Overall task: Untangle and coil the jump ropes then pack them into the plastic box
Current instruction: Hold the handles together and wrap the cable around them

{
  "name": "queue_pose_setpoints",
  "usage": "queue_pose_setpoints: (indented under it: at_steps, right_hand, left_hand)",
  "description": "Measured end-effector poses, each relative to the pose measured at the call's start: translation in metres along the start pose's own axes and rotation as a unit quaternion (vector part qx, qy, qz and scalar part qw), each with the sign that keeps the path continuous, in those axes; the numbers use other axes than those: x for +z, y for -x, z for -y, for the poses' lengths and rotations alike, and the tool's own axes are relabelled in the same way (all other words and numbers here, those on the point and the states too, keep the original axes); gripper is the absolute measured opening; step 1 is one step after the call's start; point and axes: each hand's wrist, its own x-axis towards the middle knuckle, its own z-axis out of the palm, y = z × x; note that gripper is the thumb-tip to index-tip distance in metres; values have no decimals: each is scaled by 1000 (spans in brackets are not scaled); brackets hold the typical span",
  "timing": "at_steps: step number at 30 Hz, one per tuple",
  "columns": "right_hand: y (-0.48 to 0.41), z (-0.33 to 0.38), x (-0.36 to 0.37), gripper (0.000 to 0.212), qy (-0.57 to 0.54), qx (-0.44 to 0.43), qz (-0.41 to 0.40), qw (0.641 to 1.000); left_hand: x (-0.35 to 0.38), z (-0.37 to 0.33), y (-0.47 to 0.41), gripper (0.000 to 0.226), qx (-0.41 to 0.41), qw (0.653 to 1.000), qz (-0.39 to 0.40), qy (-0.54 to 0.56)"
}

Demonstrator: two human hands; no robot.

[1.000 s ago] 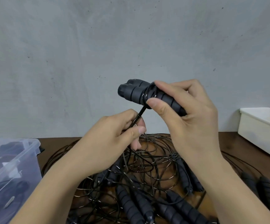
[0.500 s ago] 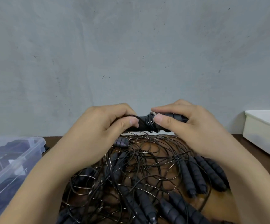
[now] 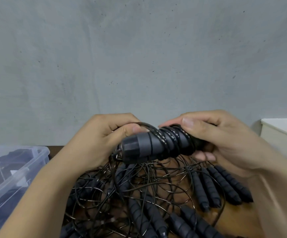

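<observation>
Two hands (image 3: 101, 143) (image 3: 225, 143), one clear box (image 3: 41, 151), one white tub (image 3: 280, 134), jump ropes (image 3: 136, 214) uncountable

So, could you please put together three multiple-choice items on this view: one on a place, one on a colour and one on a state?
1. Where does the clear plastic box stand?
A. at the left edge of the view
B. at the right edge of the view
C. in the middle at the back

2. What colour is the tub at the right?
A. red
B. white
C. black

3. How does the cord lie on the held handles?
A. hanging straight down
B. cut in two
C. wound round them in several turns

Answers:
1 A: it sits left of the tangled pile.
2 B: its wall is plainly white.
3 C: black loops circle the handles between the left hand and the right hand.
</observation>
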Motion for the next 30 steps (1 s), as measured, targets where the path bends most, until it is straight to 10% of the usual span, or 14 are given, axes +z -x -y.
queue_pose_setpoints:
  at_steps: [11,21,30]
  right_hand:
    - [-10,0,23,45,-186,-59,-137,971]
    - [-17,-20,33,29,163,-178,-341,909]
    - [-23,-34,18,28,279,-106,-326,897]
  left_hand:
    - [41,-6,-2,35,-61,993,95,-40]
    - [35,-12,1,27,-63,990,109,-69]
    - [-3,-24,11,28,-42,976,12,-212]
